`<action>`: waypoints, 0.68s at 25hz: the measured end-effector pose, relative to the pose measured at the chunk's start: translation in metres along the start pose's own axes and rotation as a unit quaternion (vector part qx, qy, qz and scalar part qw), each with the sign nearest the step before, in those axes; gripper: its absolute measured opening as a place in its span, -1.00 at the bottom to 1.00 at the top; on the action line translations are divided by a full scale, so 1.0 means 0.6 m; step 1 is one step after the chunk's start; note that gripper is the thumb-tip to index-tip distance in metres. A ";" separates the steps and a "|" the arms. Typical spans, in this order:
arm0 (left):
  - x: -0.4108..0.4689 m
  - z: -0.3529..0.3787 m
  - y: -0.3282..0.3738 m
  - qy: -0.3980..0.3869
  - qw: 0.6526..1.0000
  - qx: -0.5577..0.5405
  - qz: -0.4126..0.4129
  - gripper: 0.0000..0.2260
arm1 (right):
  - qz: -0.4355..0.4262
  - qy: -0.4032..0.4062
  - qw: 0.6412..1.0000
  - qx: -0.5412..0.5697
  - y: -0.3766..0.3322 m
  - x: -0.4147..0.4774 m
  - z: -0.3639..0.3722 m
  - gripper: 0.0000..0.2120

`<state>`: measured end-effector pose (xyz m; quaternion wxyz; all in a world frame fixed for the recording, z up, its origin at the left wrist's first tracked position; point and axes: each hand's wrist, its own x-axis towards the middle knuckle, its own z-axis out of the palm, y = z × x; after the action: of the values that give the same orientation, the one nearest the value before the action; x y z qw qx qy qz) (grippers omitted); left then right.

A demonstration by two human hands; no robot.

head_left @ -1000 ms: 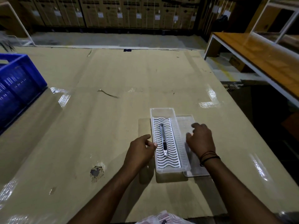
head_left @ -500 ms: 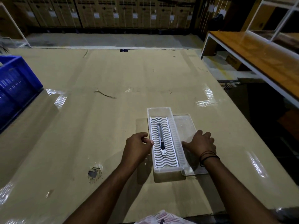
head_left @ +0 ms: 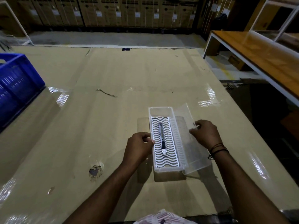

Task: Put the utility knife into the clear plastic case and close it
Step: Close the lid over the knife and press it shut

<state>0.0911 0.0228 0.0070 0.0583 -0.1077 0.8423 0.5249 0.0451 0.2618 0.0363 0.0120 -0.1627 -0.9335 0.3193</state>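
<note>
A clear plastic case [head_left: 159, 108] lies lengthwise on the cardboard-covered table, open at the top, with a white wavy liner on its floor. The silver utility knife [head_left: 162, 139] with a black slider lies inside on that liner, pointing away from me. My left hand [head_left: 139, 147] is curled against the case's left wall, thumb on the rim. My right hand [head_left: 205, 134] grips the clear lid [head_left: 198, 157] by its outer edge and holds it tilted up at the case's right side.
A blue plastic crate [head_left: 17, 83] stands at the table's left edge. A torn hole [head_left: 95, 172] marks the cardboard near my left arm. A wooden bench with a white frame [head_left: 262, 55] stands off the table's right edge, and stacked cartons line the back wall.
The lid lay flat on the table to the right of the case with my right hand pressed on it; now that hand has hold of its edge and has raised it to a tilt.
</note>
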 end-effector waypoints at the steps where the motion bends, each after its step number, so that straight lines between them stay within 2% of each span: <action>1: 0.000 0.000 0.000 0.000 1.000 -0.002 -0.001 -0.61 | -0.015 0.003 1.000 0.004 -0.010 -0.004 -0.004 -0.72; 14: 0.002 0.000 0.000 -0.002 1.000 -0.029 0.004 -0.68 | -0.108 0.078 0.991 0.022 -0.086 -0.033 0.006 -0.83; 17: 0.000 0.000 0.003 -0.006 1.000 -0.030 0.002 -0.69 | -0.123 0.074 0.989 0.014 -0.105 -0.044 0.028 -0.73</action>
<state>0.0908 0.0235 0.0086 0.0592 -0.1040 0.8259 0.5510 0.0495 0.1966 0.0628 0.1231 -0.0695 -0.9382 0.3158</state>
